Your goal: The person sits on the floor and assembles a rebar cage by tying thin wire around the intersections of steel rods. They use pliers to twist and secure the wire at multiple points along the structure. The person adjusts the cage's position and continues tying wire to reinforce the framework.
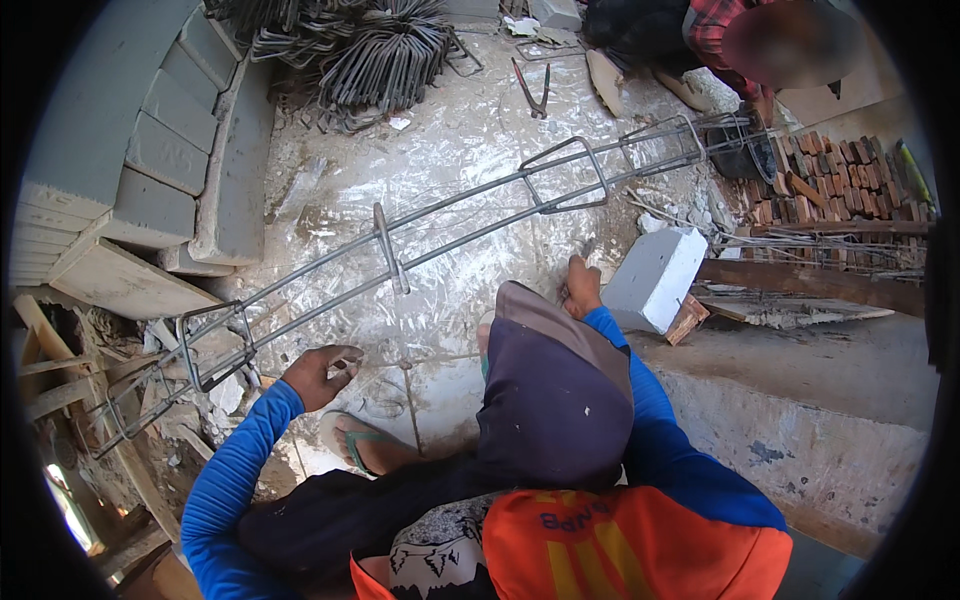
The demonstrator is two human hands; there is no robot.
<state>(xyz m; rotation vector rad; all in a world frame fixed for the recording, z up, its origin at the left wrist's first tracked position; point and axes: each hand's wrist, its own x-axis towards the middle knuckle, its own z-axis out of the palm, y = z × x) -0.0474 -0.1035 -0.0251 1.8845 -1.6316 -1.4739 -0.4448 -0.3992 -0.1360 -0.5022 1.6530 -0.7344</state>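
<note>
My left hand [318, 376] was half-curled at eight o'clock, near a steel frame [384, 238]; right hand [581, 288], three: grip I couldn't tell; dark container [750, 160], two: contents unclear.

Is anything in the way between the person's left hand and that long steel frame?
Nothing visible: only dusty floor shows between the left hand and the nearest stretch of the steel frame.

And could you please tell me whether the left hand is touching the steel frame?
Apart: the head view shows a strip of floor between the left hand and the steel frame.
</note>
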